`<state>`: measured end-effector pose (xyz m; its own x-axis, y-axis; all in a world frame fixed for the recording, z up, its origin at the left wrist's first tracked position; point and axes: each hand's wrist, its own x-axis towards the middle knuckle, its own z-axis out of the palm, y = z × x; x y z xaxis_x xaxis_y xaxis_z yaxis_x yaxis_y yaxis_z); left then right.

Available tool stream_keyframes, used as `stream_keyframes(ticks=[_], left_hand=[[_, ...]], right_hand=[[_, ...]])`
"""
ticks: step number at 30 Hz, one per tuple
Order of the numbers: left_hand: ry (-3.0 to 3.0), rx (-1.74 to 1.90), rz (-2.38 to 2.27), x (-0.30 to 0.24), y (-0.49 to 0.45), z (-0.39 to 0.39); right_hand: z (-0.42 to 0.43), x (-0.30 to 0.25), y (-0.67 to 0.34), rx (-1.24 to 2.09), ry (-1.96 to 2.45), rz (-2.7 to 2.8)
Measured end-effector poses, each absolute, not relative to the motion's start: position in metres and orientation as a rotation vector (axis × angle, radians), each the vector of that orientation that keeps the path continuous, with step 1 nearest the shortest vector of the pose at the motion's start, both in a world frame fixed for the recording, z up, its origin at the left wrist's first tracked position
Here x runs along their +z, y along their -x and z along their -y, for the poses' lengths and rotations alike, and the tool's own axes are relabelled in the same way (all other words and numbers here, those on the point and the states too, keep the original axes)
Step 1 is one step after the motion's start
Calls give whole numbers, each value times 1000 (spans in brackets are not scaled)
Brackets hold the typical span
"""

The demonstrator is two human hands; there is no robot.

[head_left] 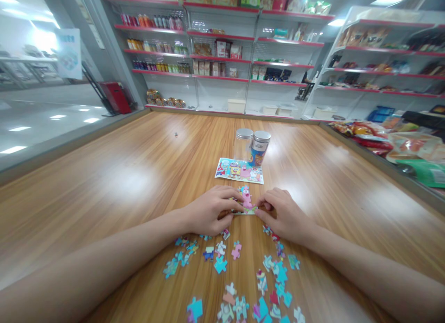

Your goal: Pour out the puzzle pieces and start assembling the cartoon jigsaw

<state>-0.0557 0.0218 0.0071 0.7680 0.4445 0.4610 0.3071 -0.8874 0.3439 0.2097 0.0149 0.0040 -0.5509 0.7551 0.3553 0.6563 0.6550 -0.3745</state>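
Observation:
A partly joined jigsaw puzzle [246, 199] with a pink cartoon figure lies flat between my hands. My left hand [213, 209] rests over its left side, fingers stretched and apart, covering part of it. At the lower right edge, my right hand [283, 215] pinches a puzzle piece [256, 210] between thumb and forefinger; that piece is mostly hidden by the fingertips. Loose pieces lie nearer to me, among them a pink piece [236, 250], a light blue piece [220, 264] and a blue piece [194, 309]. Behind the puzzle is a picture card [239, 171] with cartoon characters.
A clear jar [242, 147] and a labelled jar [259, 151], both with silver lids, stand at the card's back edge. A tiny object [176, 135] sits far left on the wooden table [146, 147]. Packaged goods [371, 137] lie beyond the right edge; stocked shelves [219, 59] rise behind.

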Motion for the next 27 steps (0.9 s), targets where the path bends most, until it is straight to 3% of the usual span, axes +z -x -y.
stream_keyframes(ticks=[27], left_hand=[[-2678,819,-579,8,55,-21]], right_hand=[[-10,13,-210,311,999,2432]])
